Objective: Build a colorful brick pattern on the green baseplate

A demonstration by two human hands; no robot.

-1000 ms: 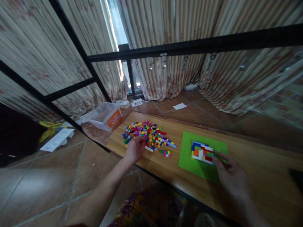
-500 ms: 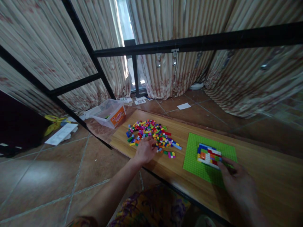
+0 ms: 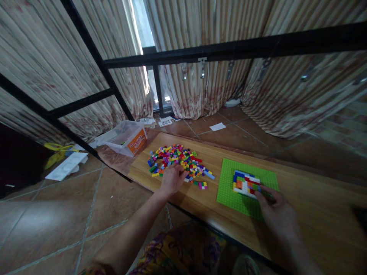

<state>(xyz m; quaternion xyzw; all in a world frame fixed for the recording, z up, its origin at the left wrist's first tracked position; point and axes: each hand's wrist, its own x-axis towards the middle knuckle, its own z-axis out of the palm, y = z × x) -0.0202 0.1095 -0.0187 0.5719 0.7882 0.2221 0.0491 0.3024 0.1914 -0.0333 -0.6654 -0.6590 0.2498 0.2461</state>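
A loose pile of small colourful toy building bricks (image 3: 187, 158) lies on the wooden board. My left hand (image 3: 172, 178) is at the pile's near side, fingers curled together; whatever is between the fingertips is hidden. To the right, a green studded baseplate (image 3: 226, 183) carries a low build of toy bricks (image 3: 244, 185) in blue, white, red, orange and yellow. Thumb and fingers of my right hand (image 3: 276, 210) close around the right end of that brick build. A small joined group of pink, green and yellow bricks (image 3: 203, 185) rests between pile and baseplate.
The wooden tabletop (image 3: 304, 206) is long and narrow. Beyond its left end stands a clear plastic box (image 3: 123, 143) with an orange label. Black metal bars (image 3: 177, 56) cross in front of striped curtains (image 3: 189, 91). White paper (image 3: 218, 126) lies on the tiled floor.
The whole view has shifted slightly, so things appear a little further left. My left hand's fingers have shifted slightly at the pile; my right hand stays at the build.
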